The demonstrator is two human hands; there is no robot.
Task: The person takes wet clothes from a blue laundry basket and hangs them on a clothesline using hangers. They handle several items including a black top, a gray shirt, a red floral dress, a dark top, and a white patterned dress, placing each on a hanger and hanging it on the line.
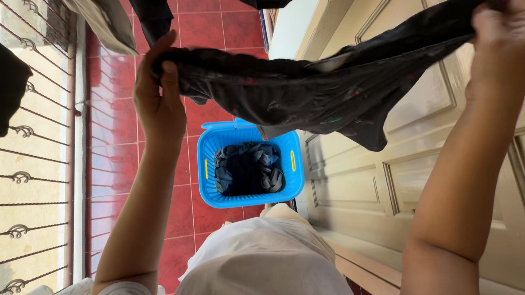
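The person wears a white garment of light, smooth cloth. It has short sleeves: one white sleeve edge shows at the bottom right of the view and another at the bottom left, and each ends high on the upper arm. Below the sleeves both arms are bare down to the hands. The left hand (160, 98) and the right hand (506, 44) carry no ring, no watch and no glove. The white cloth makes soft folds over the front of the body.

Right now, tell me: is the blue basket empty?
No. The blue basket on the red tiled floor holds dark crumpled clothes.
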